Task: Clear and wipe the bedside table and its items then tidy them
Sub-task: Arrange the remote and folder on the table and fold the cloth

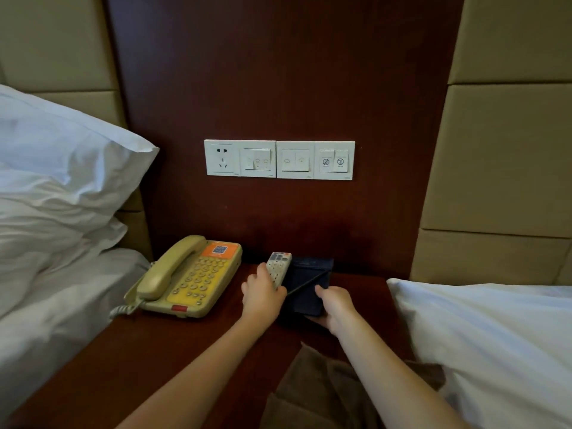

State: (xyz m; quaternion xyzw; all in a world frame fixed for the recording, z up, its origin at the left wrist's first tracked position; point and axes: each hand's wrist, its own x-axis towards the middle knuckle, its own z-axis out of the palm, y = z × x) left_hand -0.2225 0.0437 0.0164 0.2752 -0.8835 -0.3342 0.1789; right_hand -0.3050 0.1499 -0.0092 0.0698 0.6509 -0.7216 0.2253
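A dark wooden bedside table (173, 351) stands between two beds. At its back left sits a yellowed telephone (188, 278) with an orange label. My left hand (261, 297) grips a white remote control (278, 269) right of the phone. Beside it lies a dark blue folder (309, 286) with a diagonal strap, which my right hand (332, 308) holds by its near right corner. A brown cloth (325, 394) lies crumpled on the table's near edge, under my right forearm.
White pillows and bedding (55, 212) crowd the table's left side; another white bed (495, 345) presses against its right. A white socket and switch panel (278, 159) is set in the dark wall panel behind the table.
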